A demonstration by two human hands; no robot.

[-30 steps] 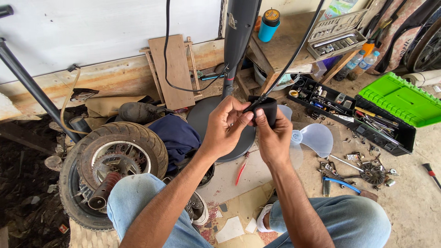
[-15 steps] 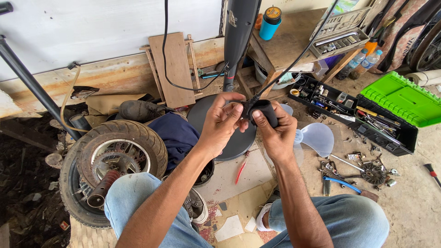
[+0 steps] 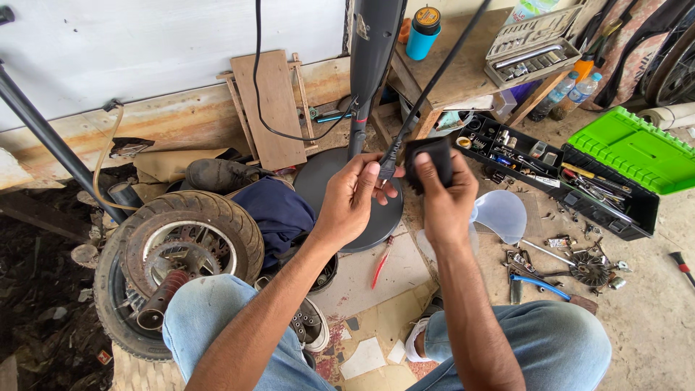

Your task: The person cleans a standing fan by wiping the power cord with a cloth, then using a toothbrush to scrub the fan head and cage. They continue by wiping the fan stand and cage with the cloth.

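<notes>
Black cable (image 3: 427, 90) pinched at its plug end in left hand (image 3: 352, 197), small black part (image 3: 428, 161) clasped by right hand (image 3: 447, 199) just beside it above round base (image 3: 358, 195); apparently joining both, calling for careful alignment.

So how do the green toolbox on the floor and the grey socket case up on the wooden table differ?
The green toolbox sits on the floor, while the socket case rests higher, on the wooden table. The toolbox has a bright green lid and a black tray of mixed, loosely heaped tools; the socket case is grey, with sockets set in neat rows. The toolbox looks clearly larger. Both lie open, to the right of the person's hands.
</notes>
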